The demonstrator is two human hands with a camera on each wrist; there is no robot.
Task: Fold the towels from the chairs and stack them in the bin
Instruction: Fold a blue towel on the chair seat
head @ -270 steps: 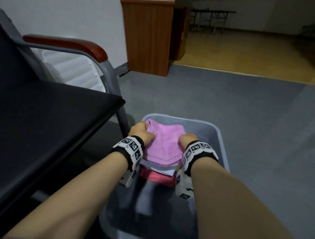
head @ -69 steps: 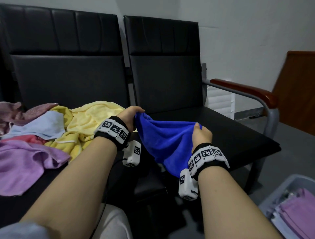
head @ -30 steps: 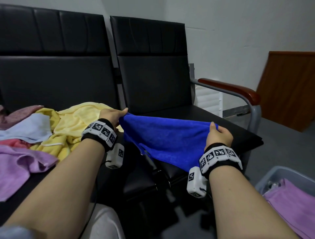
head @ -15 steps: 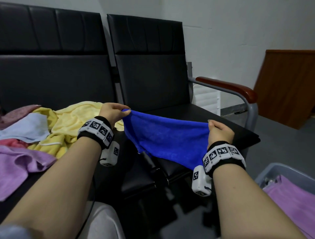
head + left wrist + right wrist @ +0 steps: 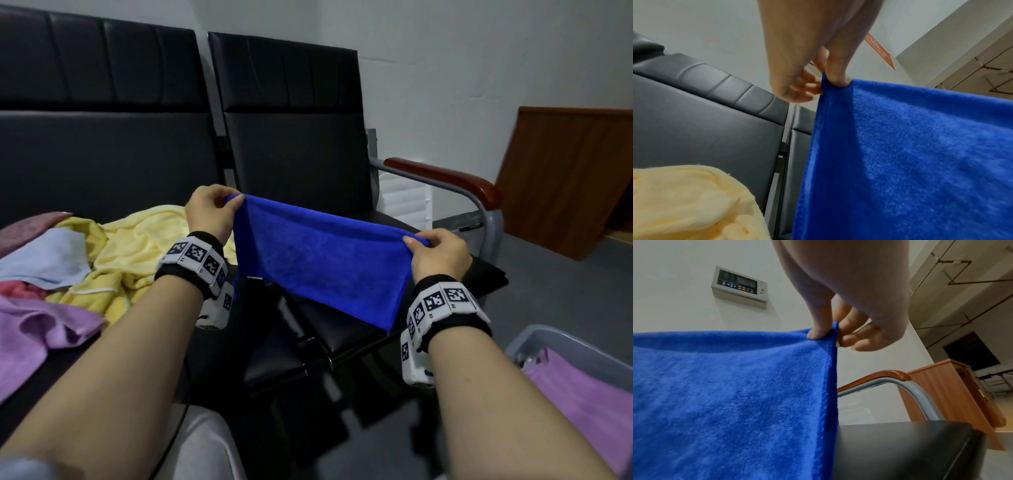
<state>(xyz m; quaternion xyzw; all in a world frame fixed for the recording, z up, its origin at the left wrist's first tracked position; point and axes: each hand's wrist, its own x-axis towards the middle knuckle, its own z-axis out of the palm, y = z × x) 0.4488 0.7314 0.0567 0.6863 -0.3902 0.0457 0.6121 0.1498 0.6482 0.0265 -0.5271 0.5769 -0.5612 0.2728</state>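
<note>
A blue towel point(image 5: 318, 260) stretched between my two hands above the black chair seat point(image 5: 346, 329).

The orange wall sign point(image 5: 878, 50) above the chair carries white writing too blurred to read, as do the buttons of the wall control panel point(image 5: 740, 287). The gray bin point(image 5: 561, 346), right of the chair, is cut off by the frame edge, a purple towel point(image 5: 582, 407) inside. My left hand point(image 5: 209, 214) pinches one top corner between thumb and fingers; my right hand point(image 5: 440, 257) pinches the other. Left of the chair seat lie a yellow towel point(image 5: 137, 250) and other towels, partly out of frame.
</note>
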